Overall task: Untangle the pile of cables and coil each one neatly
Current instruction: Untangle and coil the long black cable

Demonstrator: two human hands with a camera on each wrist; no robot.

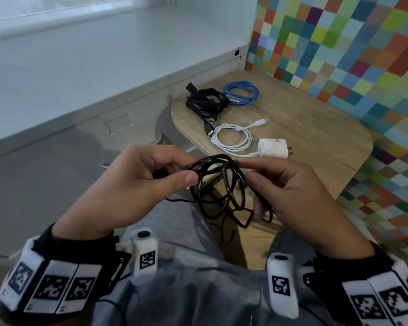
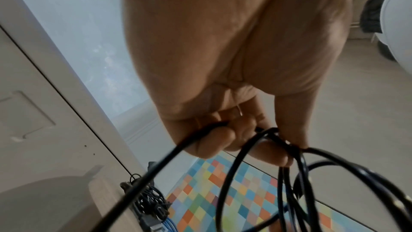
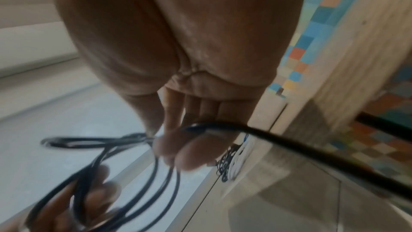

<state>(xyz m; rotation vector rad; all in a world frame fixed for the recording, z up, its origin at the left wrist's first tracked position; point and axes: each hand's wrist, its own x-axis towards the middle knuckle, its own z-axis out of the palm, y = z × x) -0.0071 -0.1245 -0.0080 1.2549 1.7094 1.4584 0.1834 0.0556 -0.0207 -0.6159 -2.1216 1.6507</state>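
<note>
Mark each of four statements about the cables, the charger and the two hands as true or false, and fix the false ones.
1. Both hands hold the thin black cable. True.
2. The blue cable lies coiled on the wooden table. True.
3. The white charger sits in the left hand. False: it lies on the table.
4. The right hand is idle. False: it pinches the black cable.

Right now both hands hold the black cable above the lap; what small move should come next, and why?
Probably the right hand should feed one more loop to the left hand, whose fingers pinch the bundle's top. The black cable hangs in uneven, crossing loops with a loose tail below, while the blue cable and white cable already lie coiled on the table.
</note>
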